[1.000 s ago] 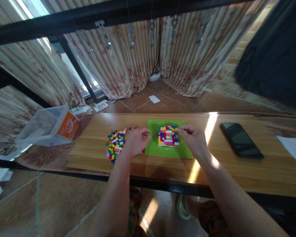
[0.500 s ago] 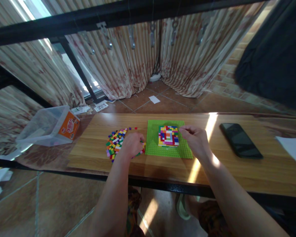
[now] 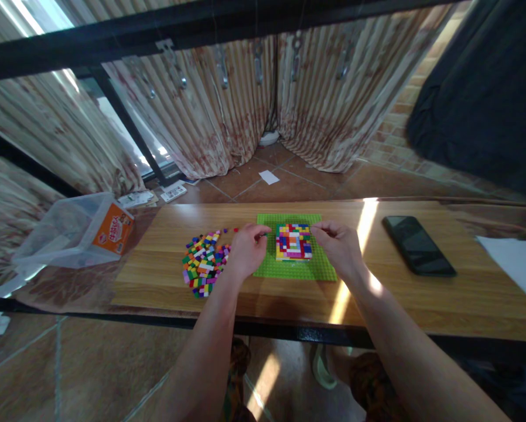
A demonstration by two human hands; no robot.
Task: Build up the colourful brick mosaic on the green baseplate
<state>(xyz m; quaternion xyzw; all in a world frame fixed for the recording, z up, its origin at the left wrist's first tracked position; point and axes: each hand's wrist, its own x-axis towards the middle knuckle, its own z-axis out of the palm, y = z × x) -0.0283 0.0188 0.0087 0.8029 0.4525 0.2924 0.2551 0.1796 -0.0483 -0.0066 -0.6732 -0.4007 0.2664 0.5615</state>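
Note:
A square block of multicoloured building bricks (image 3: 293,242) stands on a green studded baseplate (image 3: 304,271) in the middle of the bench. My left hand (image 3: 248,251) is over the plate's left edge, thumb and forefinger curled towards each other; whatever they pinch is too small to make out. On the opposite side, my right hand (image 3: 338,245) has its fingertips pinched close by the block's right edge, and what is between them cannot be seen. Left of my left hand lies a pile of loose coloured bricks (image 3: 201,264), partly behind my wrist.
A black phone (image 3: 418,245) lies on the wooden bench (image 3: 157,246) at the right, near white paper (image 3: 513,266). Beyond the bench's left end is a clear plastic bin (image 3: 65,231) with an orange label. A black metal bar (image 3: 210,29) crosses above.
My left hand has moved right, from the loose pile to the baseplate's left edge. My right hand stays by the block's right side. The whole view has shifted slightly.

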